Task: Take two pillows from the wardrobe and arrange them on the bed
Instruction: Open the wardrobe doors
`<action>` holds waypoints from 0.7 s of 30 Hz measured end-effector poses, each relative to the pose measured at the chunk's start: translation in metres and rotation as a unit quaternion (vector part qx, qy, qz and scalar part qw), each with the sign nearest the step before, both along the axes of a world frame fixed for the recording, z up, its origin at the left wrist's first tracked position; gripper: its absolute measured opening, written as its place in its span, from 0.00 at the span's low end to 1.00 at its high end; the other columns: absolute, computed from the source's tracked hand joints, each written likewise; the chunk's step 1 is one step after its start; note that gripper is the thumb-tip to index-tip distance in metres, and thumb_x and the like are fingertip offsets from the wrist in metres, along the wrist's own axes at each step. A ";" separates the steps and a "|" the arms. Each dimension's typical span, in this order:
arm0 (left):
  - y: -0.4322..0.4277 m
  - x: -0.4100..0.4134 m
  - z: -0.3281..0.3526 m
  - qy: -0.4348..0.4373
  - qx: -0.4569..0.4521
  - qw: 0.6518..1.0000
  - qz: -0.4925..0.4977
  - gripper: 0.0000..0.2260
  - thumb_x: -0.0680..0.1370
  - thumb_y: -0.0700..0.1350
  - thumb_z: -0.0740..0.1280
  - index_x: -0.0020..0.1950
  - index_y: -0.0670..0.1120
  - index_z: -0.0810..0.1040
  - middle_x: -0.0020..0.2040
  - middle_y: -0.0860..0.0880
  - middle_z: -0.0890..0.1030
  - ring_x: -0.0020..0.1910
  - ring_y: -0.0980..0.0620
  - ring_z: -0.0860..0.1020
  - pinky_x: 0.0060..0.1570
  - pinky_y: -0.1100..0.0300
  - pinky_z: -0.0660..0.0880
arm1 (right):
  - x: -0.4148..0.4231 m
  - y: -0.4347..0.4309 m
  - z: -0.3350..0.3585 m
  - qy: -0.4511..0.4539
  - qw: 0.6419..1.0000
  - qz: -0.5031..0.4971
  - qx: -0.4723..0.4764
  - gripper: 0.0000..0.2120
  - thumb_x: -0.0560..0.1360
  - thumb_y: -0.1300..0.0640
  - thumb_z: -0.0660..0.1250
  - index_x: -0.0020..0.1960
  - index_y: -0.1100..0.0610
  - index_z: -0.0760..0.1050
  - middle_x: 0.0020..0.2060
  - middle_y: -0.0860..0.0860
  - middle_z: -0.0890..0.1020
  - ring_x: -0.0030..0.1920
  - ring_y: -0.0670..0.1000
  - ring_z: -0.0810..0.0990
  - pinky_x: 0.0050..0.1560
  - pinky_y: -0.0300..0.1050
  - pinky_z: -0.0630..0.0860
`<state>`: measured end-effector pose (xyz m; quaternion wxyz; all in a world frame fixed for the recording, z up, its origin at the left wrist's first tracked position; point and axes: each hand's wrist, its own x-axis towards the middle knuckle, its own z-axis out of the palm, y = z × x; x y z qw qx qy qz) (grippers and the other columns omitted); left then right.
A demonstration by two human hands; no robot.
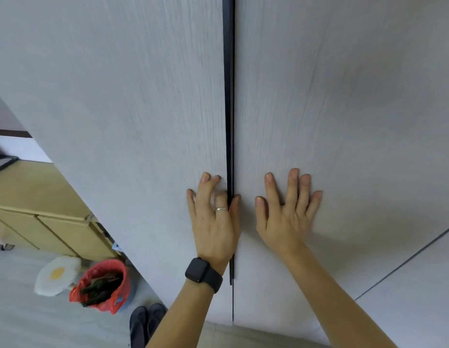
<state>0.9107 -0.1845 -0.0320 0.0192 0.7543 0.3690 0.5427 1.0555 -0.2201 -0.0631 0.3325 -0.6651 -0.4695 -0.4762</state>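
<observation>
A pale grey wood-grain wardrobe fills the view, its left door (133,101) and right door (344,101) meeting at a dark vertical handle strip (228,96). My left hand (213,219), with a ring and a black watch on the wrist, lies on the left door at the strip, its thumb across the gap. My right hand (286,212) presses flat on the right door with fingers spread. Both doors look closed. No pillows or bed are visible.
Low on the left stands a yellow cabinet (42,212). On the floor beside the wardrobe are a red-lined bin (103,285), an egg-shaped cushion (56,275) and a pair of dark shoes (145,322). A seam (406,262) runs across the lower right panel.
</observation>
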 end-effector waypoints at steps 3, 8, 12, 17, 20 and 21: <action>-0.014 -0.006 -0.002 -0.022 -0.027 0.999 -0.002 0.06 0.80 0.40 0.67 0.51 0.37 0.75 0.73 0.44 0.62 0.77 0.39 0.63 0.67 0.33 0.67 | 0.000 -0.004 0.001 0.004 1.000 0.009 -0.009 0.32 0.81 0.44 0.60 0.81 0.46 0.55 0.82 0.54 0.47 0.82 0.56 0.47 0.78 0.60 0.42; -0.041 -0.012 -0.005 -0.058 -0.070 0.995 0.037 0.08 0.82 0.42 0.64 0.59 0.44 0.70 0.78 0.45 0.58 0.78 0.41 0.60 0.69 0.39 0.69 | -0.001 -0.016 0.005 0.018 0.996 0.081 -0.039 0.31 0.79 0.44 0.63 0.80 0.43 0.59 0.82 0.54 0.49 0.82 0.57 0.47 0.77 0.61 0.41; -0.070 -0.034 0.004 -0.068 -0.116 0.989 0.063 0.08 0.83 0.49 0.64 0.59 0.47 0.75 0.79 0.51 0.59 0.78 0.52 0.64 0.60 0.46 0.78 | -0.018 -0.035 0.008 0.064 0.965 0.228 -0.108 0.25 0.80 0.43 0.61 0.76 0.43 0.67 0.81 0.52 0.57 0.81 0.60 0.50 0.77 0.66 0.39; -0.094 -0.072 0.016 -0.028 -0.153 0.986 0.061 0.02 0.81 0.55 0.65 0.51 0.60 0.75 0.79 0.63 0.59 0.74 0.69 0.63 0.62 0.65 0.73 | -0.053 -0.053 0.002 0.285 0.758 0.518 -0.275 0.20 0.83 0.47 0.61 0.73 0.35 0.68 0.58 0.33 0.81 0.59 0.42 0.82 0.57 0.48 0.81; -0.103 -0.091 0.020 0.003 -0.179 0.982 0.059 0.06 0.81 0.57 0.65 0.53 0.58 0.77 0.78 0.68 0.58 0.71 0.71 0.65 0.59 0.71 0.69 | -0.068 -0.062 -0.001 0.347 0.691 0.578 -0.262 0.21 0.80 0.46 0.63 0.70 0.29 0.68 0.55 0.28 0.81 0.53 0.37 0.83 0.54 0.35 0.80; -0.106 -0.096 0.020 0.007 -0.191 0.980 0.061 0.06 0.81 0.57 0.65 0.54 0.57 0.78 0.78 0.70 0.57 0.71 0.69 0.67 0.59 0.71 0.69 | -0.073 -0.064 -0.001 0.350 0.681 0.590 -0.256 0.21 0.79 0.43 0.63 0.70 0.28 0.68 0.56 0.29 0.81 0.54 0.37 0.83 0.55 0.33 0.79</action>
